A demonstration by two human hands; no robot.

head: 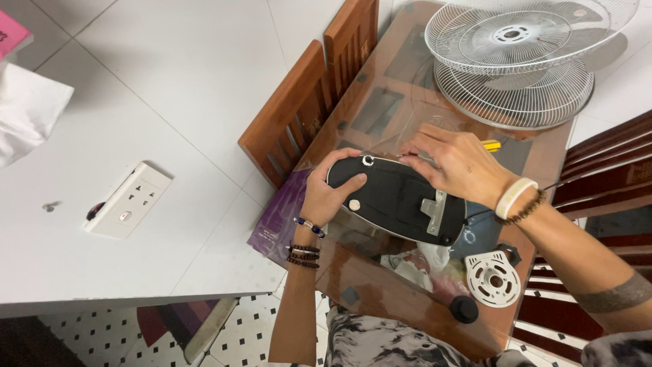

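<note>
Fastener work in hand on the black oval fan base [397, 200], lying underside-up mid-table: left hand [331, 194] clamped on its left end, right hand [456, 165] pinching what looks like a screwdriver at the far edge; next, tip seated squarely.

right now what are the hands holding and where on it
The left hand grips the black oval fan base by its left end, thumb across the top. The right hand rests on its far edge; a thin tool seems pinched in the fingers, unclear.

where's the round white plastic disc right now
In the head view the white disc lies on the glass table, lower right, below the right hand, beside a black knob.
</note>
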